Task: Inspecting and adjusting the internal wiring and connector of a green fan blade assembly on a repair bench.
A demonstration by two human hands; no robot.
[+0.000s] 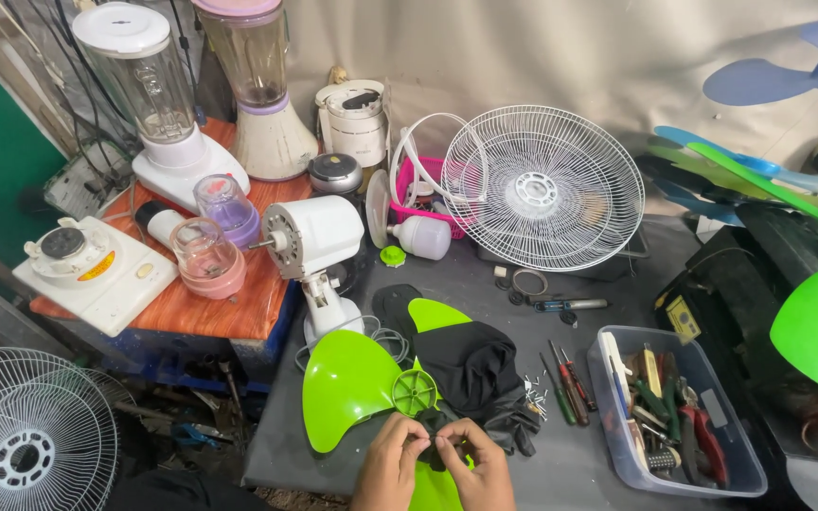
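A bright green fan blade lies on the dark workbench in front of me, its hub facing up. A black cloth is draped over part of it. My left hand and my right hand meet at the near edge of the blade, both pinching a fold of the black cloth between the fingers. A white fan motor unit on its stand rises just behind the blade.
A white wire fan guard leans at the back. Screwdrivers and a clear tool box lie to the right. A wooden board at left carries blenders and jars. Another guard sits on the floor.
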